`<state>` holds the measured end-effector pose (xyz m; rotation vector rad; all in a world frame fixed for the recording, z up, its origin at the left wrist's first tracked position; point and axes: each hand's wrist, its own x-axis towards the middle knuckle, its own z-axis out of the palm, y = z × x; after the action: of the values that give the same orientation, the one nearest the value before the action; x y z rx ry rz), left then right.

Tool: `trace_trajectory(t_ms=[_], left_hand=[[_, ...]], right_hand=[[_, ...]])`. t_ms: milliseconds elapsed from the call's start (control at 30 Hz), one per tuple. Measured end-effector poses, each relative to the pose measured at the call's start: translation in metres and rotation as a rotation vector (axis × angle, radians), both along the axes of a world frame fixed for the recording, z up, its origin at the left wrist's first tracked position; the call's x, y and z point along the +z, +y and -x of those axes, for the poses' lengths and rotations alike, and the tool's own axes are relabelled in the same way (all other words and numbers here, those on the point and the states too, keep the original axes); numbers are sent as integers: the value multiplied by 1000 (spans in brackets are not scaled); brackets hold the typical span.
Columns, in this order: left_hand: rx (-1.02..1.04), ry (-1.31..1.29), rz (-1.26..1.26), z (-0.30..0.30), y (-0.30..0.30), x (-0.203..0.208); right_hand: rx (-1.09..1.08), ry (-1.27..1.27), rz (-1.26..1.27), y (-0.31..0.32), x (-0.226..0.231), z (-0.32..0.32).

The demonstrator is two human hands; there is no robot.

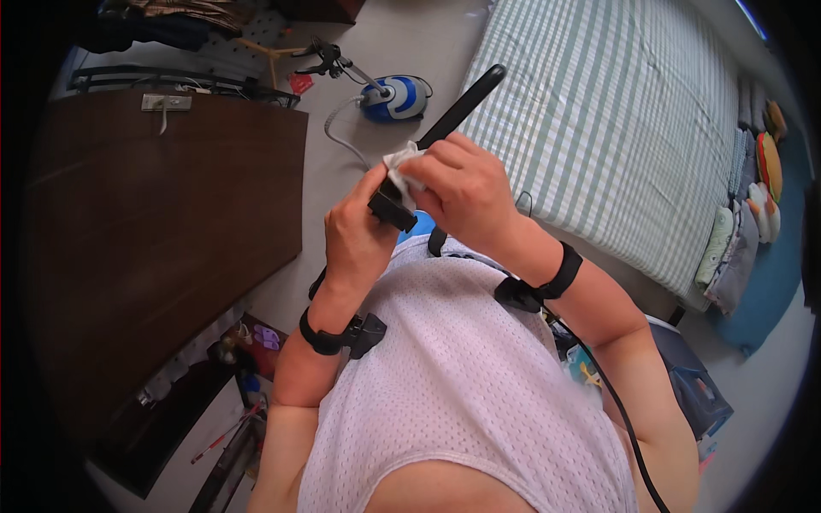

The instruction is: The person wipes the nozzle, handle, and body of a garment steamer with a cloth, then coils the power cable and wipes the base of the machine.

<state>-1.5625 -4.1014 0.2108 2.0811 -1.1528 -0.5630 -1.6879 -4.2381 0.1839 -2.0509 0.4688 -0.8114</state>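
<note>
Both my hands are raised in front of my chest around a long black bar-shaped object (pixel 462 107). It has a rounded far end and a boxy near end; I cannot make out its exact kind. My left hand (pixel 352 239) is closed round the boxy end. In the fingers of my right hand (pixel 466 184), a crumpled white tissue or cloth (pixel 402 162) presses against the black object just above that end. The far part of the bar sticks out past my right hand, up and to the right. Black straps circle both wrists.
A bed with a green-and-white checked sheet (pixel 590 128) fills the right, with pillows and a hamburger-shaped cushion (pixel 769 164) along its far side. A large dark brown wooden panel (pixel 171 256) stands at the left. Ahead on the floor is a blue-and-white wheeled appliance (pixel 398 98) with a hose.
</note>
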Motion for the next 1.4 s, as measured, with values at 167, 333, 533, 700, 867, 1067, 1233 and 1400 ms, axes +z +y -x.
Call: trace_trajectory(t_ms=[167, 333, 533, 700, 867, 1067, 1233, 1400], left_hand=[[-1, -19, 56, -6, -2, 0], [-3, -28, -24, -15, 1, 1], [19, 9, 54, -16, 1, -5], [14, -8, 16, -17, 3, -2], [17, -2, -13, -12, 3, 2], [0, -39, -15, -13, 5, -1], [19, 14, -40, -12, 7, 0], [4, 70, 35, -9, 17, -12]], right_hand=[[46, -37, 29, 2, 3, -8], [81, 58, 82, 0, 0, -13], [150, -53, -55, -7, -5, -16], [90, 46, 123, -5, -5, -17], [23, 36, 154, -2, -7, -14], [37, 46, 158, 0, -5, -19], [-25, 26, 67, 4, -9, -25], [201, 93, -59, 18, -5, -5]])
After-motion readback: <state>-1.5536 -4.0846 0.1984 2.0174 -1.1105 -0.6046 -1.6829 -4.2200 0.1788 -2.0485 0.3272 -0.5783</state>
